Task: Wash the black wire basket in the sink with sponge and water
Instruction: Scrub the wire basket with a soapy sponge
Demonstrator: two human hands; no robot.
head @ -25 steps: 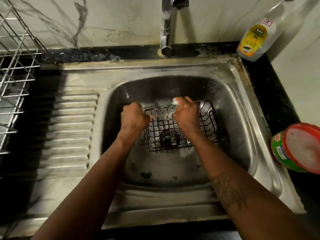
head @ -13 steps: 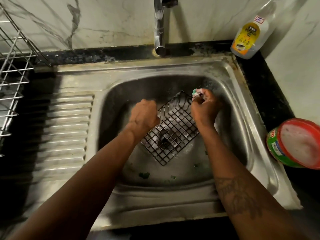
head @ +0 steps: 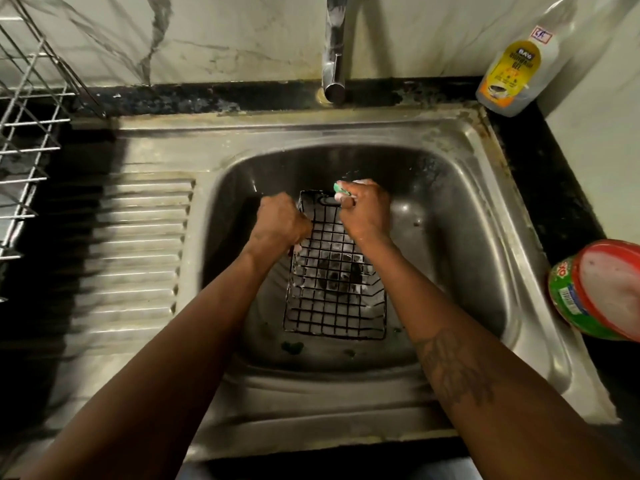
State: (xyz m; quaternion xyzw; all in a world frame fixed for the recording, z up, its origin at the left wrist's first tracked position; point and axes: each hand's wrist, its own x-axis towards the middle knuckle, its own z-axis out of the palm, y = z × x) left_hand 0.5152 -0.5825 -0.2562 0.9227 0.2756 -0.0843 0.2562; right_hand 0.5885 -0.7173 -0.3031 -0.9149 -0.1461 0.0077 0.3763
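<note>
The black wire basket (head: 334,299) sat down in the sink (head: 478,237) bowl, dead centre over the drain. Its near end looked to be resting on the bottom, and suds were caught in the mesh. The left grip (head: 282,223) was clamped on the rim wire at the basket's 10 o'clock. The right grip (head: 363,213) was closed round a green sponge (head: 341,190), working the far edge at about 12.

My take: that thing's light and stiff, but soapy coated wire gets slippery. I'd hook fingers round the rim or the handle loop at the far end, not pinch the thin mesh.

Further out, the tap (head: 334,64) stood at the sink's 12, no water that I could make out. On the counter (head: 561,202) were a yellow-label bottle (head: 516,71) at 1 and a red-and-green tub (head: 599,289) at 3, with a wire dish rack (head: 24,150) at 10.
</note>
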